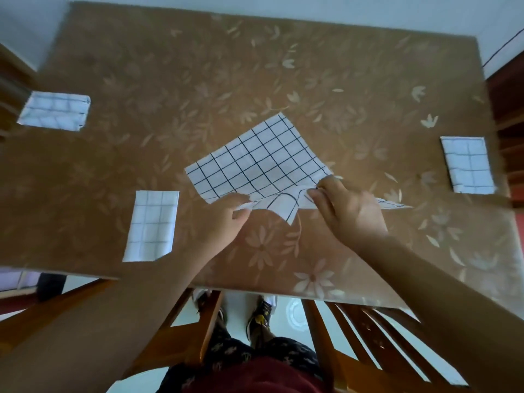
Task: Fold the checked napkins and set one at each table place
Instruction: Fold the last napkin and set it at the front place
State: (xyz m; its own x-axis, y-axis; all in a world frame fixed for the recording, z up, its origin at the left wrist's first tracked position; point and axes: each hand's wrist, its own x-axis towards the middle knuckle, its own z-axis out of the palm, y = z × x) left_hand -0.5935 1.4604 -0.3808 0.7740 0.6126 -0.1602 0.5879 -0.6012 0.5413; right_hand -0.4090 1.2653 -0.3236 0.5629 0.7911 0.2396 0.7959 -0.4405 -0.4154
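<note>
A white napkin with a black check [256, 161] lies partly unfolded in the middle of the table, its near edge lifted and rumpled. My left hand [224, 219] pinches that near edge on the left. My right hand [347, 208] pinches the same edge on the right, fingers curled round the cloth. Three folded checked napkins lie flat at table places: one at the far left [55, 111], one at the near left [151, 226], one at the right edge [467, 164].
The table [198, 80] carries a brown cloth with pale flowers. Wooden chairs stand at the near edge, one on the left [181, 336] and one on the right [363, 330], with more wooden furniture at the far left and right edges. My feet show on the floor below.
</note>
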